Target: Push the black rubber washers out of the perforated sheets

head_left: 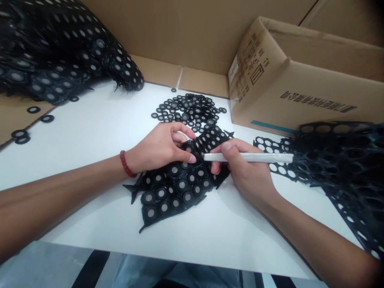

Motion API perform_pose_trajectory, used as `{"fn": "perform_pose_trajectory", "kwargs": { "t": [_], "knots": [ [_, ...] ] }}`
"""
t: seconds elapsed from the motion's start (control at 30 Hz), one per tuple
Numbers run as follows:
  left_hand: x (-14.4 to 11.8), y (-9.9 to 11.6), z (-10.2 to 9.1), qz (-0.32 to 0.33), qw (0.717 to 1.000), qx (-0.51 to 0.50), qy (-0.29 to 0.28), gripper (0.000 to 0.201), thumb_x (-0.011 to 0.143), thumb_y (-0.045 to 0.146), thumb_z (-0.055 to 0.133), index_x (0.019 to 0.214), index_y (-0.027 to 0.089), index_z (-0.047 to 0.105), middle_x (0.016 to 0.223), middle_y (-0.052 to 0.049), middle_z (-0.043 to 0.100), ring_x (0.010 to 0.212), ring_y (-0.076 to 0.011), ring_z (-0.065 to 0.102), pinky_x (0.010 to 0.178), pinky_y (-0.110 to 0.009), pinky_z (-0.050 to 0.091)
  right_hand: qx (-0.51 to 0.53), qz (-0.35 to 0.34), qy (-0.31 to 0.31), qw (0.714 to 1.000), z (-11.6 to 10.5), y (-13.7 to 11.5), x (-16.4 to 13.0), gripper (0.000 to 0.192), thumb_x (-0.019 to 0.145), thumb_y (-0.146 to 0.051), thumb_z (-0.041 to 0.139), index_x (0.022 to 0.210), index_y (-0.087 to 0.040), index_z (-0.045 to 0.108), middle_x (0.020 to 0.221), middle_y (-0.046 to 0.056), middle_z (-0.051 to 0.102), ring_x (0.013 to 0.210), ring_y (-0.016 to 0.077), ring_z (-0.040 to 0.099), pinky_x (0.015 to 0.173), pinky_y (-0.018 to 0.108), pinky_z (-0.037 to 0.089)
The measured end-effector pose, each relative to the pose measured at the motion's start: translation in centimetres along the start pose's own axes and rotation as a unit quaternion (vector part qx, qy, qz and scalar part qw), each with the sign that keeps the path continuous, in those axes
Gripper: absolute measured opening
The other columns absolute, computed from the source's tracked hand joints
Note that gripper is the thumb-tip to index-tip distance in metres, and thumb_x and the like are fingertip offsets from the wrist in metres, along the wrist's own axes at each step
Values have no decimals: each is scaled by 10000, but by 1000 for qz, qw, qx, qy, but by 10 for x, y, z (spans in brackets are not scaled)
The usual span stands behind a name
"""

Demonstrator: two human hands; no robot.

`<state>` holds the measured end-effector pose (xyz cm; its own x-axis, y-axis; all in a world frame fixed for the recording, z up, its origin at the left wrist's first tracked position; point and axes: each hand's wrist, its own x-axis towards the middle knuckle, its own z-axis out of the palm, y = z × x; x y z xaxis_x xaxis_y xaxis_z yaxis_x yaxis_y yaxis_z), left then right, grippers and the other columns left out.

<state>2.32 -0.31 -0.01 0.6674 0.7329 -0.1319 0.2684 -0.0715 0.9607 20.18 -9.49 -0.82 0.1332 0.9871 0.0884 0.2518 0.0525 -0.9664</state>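
A black rubber sheet (177, 188) studded with ring-shaped parts with pale centres lies on the white table (99, 132) in front of me. My left hand (159, 150), with a red bead bracelet at the wrist, presses on the sheet's upper part and pinches it between thumb and fingers. My right hand (246, 172) grips a white pen-like tool (249, 157), held level with its tip pointing left at the sheet, close to my left thumb.
A pile of loose black rings (189, 110) lies beyond the sheet. A big heap of filled sheets (57, 56) sits at the far left. Punched-out empty sheets (339, 160) pile at the right. A cardboard box (294, 80) stands at the back right, with a cardboard wall behind.
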Motion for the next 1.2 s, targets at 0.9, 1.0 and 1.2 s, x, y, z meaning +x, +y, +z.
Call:
{"fn": "perform_pose_trajectory", "kwargs": {
  "t": [0.9,1.0,1.2],
  "knots": [
    [-1,11,-15,-59,997,13,-49,530,650,219,725,1136,218,513,896,0,646,704,-125,609,630,-243,454,66,53,16,996,-5,7,7,292,870,-400,519,711,-174,613,494,-25,568,466,94,503,463,211,398],
    [4,13,-14,-69,997,29,-17,560,638,288,739,1147,201,523,943,-24,663,778,-150,632,691,-263,470,42,43,9,998,-7,8,9,299,869,-399,523,698,-172,618,485,-25,574,459,91,506,456,207,398],
    [13,10,-9,-43,996,75,-11,520,599,213,744,1067,183,519,723,23,630,579,-113,553,525,-216,383,-16,11,20,1000,-6,1,6,314,878,-392,518,673,-178,619,498,-22,588,493,96,533,502,217,444]
  ]
}}
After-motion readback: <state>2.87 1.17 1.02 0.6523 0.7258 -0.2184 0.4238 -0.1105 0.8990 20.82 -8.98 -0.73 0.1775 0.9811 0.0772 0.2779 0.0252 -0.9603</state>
